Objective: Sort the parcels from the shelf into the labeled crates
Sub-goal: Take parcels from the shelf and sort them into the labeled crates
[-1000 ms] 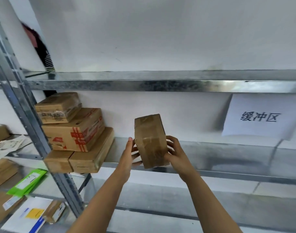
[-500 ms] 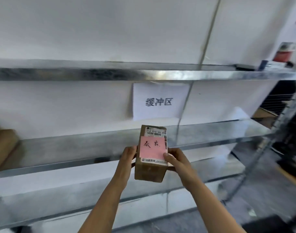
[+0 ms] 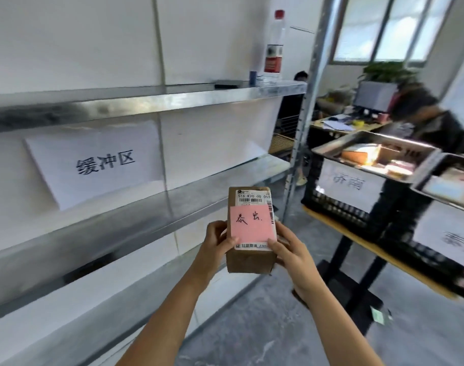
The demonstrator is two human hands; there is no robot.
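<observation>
A small brown cardboard parcel (image 3: 249, 256) with a white shipping label and a pink handwritten note is held upright in front of me. My left hand (image 3: 215, 243) grips its left side and my right hand (image 3: 291, 250) grips its right side, thumb on the label. Behind it runs the metal shelf (image 3: 135, 207), bare in this stretch. To the right, black labeled crates (image 3: 339, 207) stand on a table, the nearer one topped by a metal tray (image 3: 328, 149) with parcels inside. A second labeled crate (image 3: 436, 249) sits further right, blurred.
A paper sign (image 3: 93, 165) hangs on the wall behind the shelf. A water bottle (image 3: 274, 46) stands on the upper shelf. A shelf upright (image 3: 302, 133) rises between shelf and crates. A person (image 3: 426, 114) stands by a desk with a monitor beyond the crates.
My view has swung right, away from the stacked boxes, bringing the crates into sight. The parcel was turned so its label side faces me and stays in both hands.
</observation>
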